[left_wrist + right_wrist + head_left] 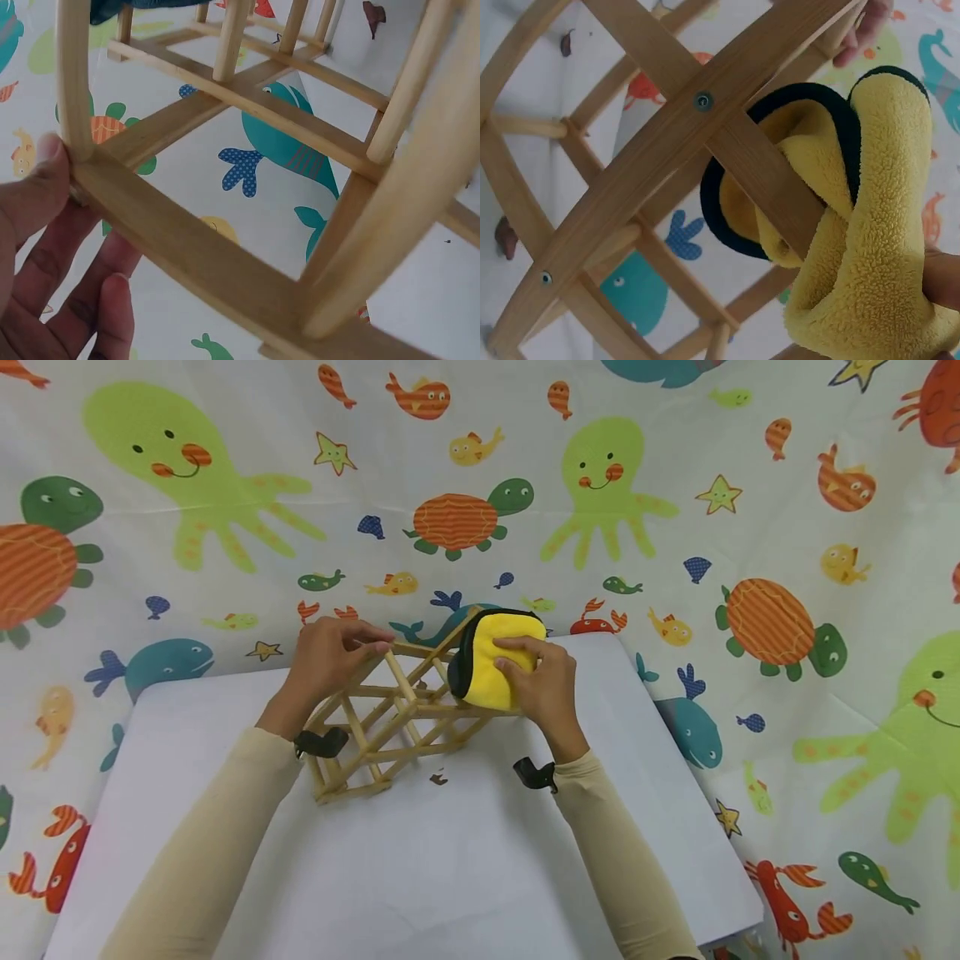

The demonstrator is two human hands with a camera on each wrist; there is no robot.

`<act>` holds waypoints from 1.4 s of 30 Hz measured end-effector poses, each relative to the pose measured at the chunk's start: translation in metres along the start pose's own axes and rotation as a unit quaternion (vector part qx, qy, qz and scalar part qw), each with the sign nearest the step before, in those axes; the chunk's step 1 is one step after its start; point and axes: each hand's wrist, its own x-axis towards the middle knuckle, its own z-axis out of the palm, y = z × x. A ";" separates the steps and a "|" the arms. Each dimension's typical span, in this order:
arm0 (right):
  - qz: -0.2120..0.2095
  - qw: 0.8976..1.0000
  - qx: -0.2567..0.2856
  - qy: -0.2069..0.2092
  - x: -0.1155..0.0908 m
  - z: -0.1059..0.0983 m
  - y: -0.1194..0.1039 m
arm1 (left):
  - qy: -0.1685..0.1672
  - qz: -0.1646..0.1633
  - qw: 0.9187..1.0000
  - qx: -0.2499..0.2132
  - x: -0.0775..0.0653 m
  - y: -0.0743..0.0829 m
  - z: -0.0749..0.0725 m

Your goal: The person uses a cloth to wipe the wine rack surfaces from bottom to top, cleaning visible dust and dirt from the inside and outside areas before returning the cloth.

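A wooden rack (450, 710) of crossed slats and round dowels stands tilted on the table. My left hand (330, 660) holds its upper left corner; in the left wrist view the thumb lies against a dowel's end and the fingers (67, 262) pass under the slat (195, 240). In my right hand (543, 681) is a yellow fleecy cloth (487, 660) with dark edging, gripped at the rack's upper right. The right wrist view shows the cloth (889, 187) folded around a slat, beside a long bar (652, 184) with screw heads.
Small brown flakes (438, 778) lie on the white tabletop (420, 877) in front of the rack. Behind the table hangs a sheet (510, 410) printed with sea animals. A dark wrist camera (322, 743) sits on the left wrist, another (534, 772) on the right.
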 end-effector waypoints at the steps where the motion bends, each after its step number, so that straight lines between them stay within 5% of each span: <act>1: -0.002 1.000 -0.001 -0.006 0.004 -0.001 0.000 | 0.004 0.007 1.000 0.007 -0.002 0.001 -0.001; 8: -0.012 0.999 -0.010 -0.034 0.037 0.006 -0.003 | 0.031 0.036 0.999 0.007 -0.024 0.005 -0.001; 13: -0.009 0.995 -0.015 -0.096 0.061 0.012 -0.008 | 0.034 0.034 0.999 -0.023 -0.045 0.011 0.005; 21: 0.004 0.965 0.014 -0.262 0.094 0.019 -0.018 | 0.055 0.065 0.996 -0.029 -0.083 0.036 0.028; 25: 0.008 0.957 0.036 -0.287 0.090 0.017 -0.024 | 0.055 0.087 0.994 -0.038 -0.089 0.040 0.034; 29: -0.005 0.962 0.137 -0.236 0.069 -0.003 -0.032 | 0.089 0.079 0.992 -0.035 -0.074 0.031 0.021; 32: -0.015 0.953 0.225 -0.202 0.049 -0.025 -0.040 | 0.091 0.051 0.993 -0.047 -0.053 0.022 0.007; 38: 0.001 0.933 0.287 -0.218 -0.005 -0.055 -0.036 | -0.016 0.038 0.995 -0.092 -0.003 0.005 0.004; 42: 0.022 0.940 0.228 -0.255 -0.035 -0.049 -0.019 | -0.075 0.048 0.989 -0.115 0.019 0.002 0.015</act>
